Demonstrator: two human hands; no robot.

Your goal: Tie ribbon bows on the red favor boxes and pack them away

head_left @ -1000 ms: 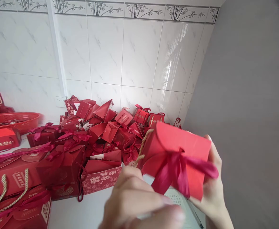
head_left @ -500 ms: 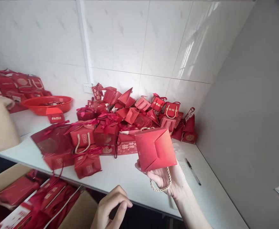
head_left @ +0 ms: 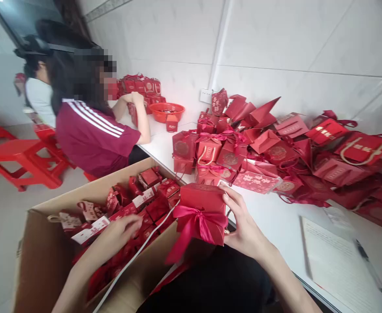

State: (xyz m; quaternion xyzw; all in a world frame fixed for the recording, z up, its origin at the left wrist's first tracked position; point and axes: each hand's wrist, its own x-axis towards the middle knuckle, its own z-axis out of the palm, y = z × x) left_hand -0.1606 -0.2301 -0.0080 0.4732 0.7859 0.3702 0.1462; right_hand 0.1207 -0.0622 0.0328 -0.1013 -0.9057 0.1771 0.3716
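My right hand (head_left: pixel 243 224) grips a red gift box (head_left: pixel 200 202) from its right side, fingers along the top edge and thumb low. A magenta ribbon bow (head_left: pixel 202 222) is tied across the box's front, and one tail hangs down. A bit of beige rope shows near my thumb. My left hand (head_left: pixel 125 230) is held over a big cardboard carton (head_left: pixel 41 208), apart from the box, its fingers stretched out and slightly blurred, with nothing seen in them. Inside the carton lie many red gift boxes (head_left: pixel 148 178), some with ribbons or white panels.
Red gift boxes (head_left: pixel 266 148) are heaped along the wall on the white table (head_left: pixel 272 217). A notebook (head_left: pixel 334 256) and a pen (head_left: pixel 370 265) lie at right. A white cord (head_left: pixel 139 252) crosses the carton. A co-worker (head_left: pixel 93 134) sits at left near a red basin (head_left: pixel 166 114) and red stools (head_left: pixel 21 156).
The view has turned left, bringing the carton and co-workers into sight. My right hand's box has come down beside the carton, a bow now showing. My left hand has moved over the carton.
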